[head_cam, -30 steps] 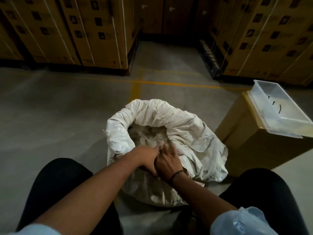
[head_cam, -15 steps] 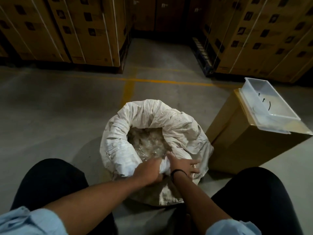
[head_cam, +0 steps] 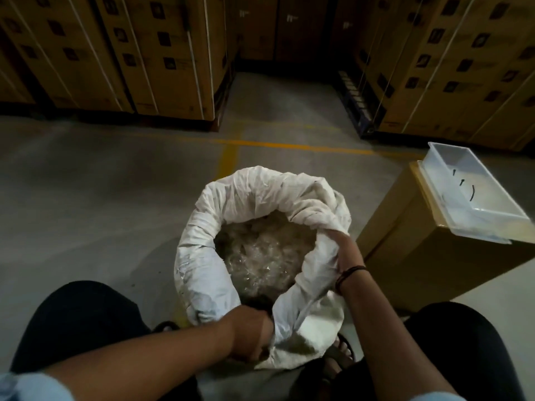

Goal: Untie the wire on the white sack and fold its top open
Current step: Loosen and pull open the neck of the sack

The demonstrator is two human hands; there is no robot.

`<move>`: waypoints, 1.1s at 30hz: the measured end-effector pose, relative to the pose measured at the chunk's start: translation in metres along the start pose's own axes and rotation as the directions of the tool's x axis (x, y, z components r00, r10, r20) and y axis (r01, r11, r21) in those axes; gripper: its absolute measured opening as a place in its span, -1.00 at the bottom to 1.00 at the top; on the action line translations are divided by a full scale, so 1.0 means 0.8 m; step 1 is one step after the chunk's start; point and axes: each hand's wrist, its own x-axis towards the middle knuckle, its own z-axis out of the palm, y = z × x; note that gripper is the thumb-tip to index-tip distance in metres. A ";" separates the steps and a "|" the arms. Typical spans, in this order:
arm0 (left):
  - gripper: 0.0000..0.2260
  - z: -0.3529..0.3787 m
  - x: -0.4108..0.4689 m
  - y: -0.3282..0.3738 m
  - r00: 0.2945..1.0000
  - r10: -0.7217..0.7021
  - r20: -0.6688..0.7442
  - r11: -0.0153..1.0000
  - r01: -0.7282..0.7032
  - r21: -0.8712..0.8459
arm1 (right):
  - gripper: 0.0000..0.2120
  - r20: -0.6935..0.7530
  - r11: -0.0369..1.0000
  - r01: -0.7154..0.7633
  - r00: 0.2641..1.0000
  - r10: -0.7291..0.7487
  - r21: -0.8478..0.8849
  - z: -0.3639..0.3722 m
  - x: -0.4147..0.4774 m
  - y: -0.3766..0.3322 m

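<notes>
Your left knee (head_cam: 81, 328) and right knee (head_cam: 463, 342) are cut off by the bottom edge, and a sandalled foot (head_cam: 341, 351) peeks out, half hidden behind the sack's base. Your left hand (head_cam: 252, 334) is clenched round the near rim of the white sack (head_cam: 260, 195), and your right hand (head_cam: 343, 250) grasps the right rim, its fingertips lost under the fold. The sack stands on the floor (head_cam: 115, 198) between your legs, its top rolled outward, showing clear crinkled stuff (head_cam: 260, 256) too dim to name. A cardboard box (head_cam: 419, 261) crowds your right arm; the clear tray (head_cam: 454, 160) on it holds small dark bits (head_cam: 463, 182), hard to make out. Bare floor opens leftward and ahead, past a yellow line (head_cam: 289, 144), to strapped cartons (head_cam: 173, 53).
</notes>
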 end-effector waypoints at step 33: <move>-0.61 -0.346 0.211 -0.084 0.929 -0.257 0.266 0.965 0.262 0.020 | 0.04 0.440 -0.107 0.506 0.604 -0.665 -0.856 0.019 0.053 -0.002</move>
